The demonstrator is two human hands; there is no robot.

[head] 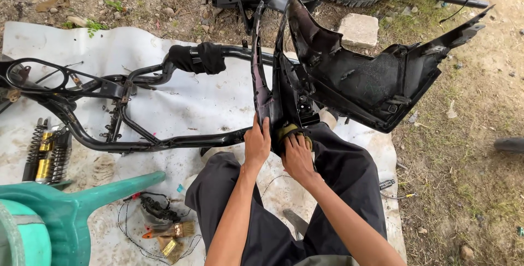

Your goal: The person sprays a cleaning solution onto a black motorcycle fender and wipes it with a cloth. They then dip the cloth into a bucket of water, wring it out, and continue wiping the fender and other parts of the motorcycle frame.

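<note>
Fingers of the left hand (pixel 257 145) pressed flat against the lower edge of the black scooter fairing panel (pixel 349 75), which stood upright between the knees on the white tarp (pixel 180 107). Right hand (pixel 298 157) lay fingers together over a yellowish cloth (pixel 287 130) at the panel's base. Beside it rested the bare black frame (pixel 136 91), with shock absorbers (pixel 48 154) farther left.

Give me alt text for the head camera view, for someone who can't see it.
A seated person's left hand and right hand press on the lower edge of a black plastic scooter body panel, beside a bare black scooter frame lying on a white tarp outdoors.
</note>
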